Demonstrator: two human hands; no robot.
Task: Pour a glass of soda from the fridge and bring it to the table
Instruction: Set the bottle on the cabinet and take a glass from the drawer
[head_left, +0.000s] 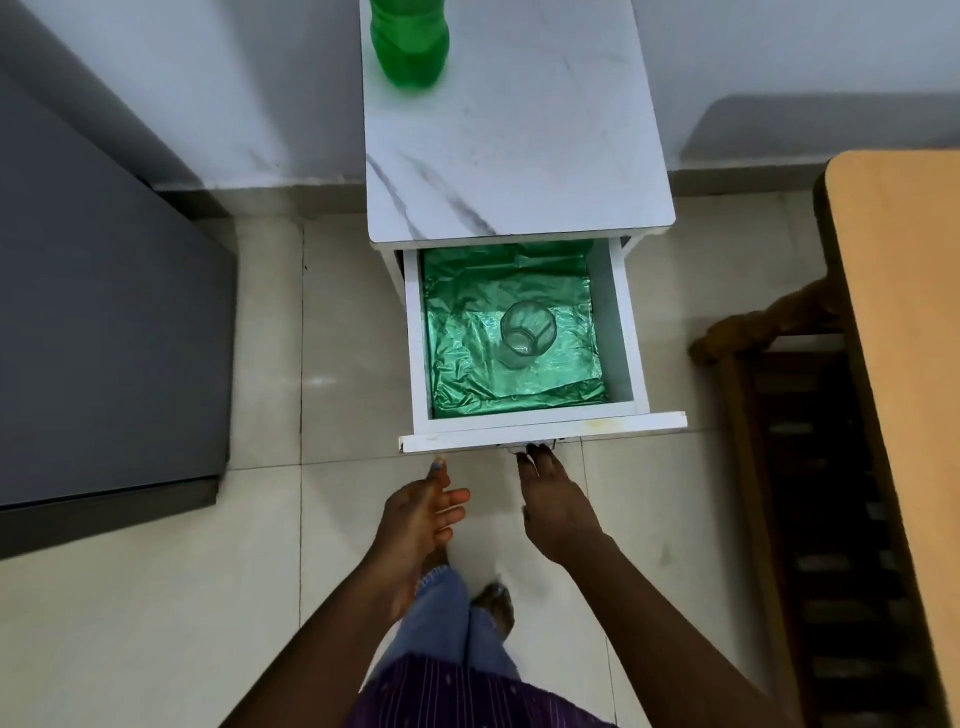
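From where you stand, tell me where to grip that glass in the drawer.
Take the glass around its side wall, coming straight down from above. It stands upright, mouth up, alone on the green liner, and the drawer walls block any sideways approach.

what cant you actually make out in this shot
Head view, the only one:
- Green soda bottle: neck and cap cut off by the top edge, so sealed or open is unknown.
- Drawer handle: hidden under the front panel and the right hand fingertips; grip unclear.
- Glass: seen from above; whether it is clean is too faint to judge.
- Wooden table: cut off at right.
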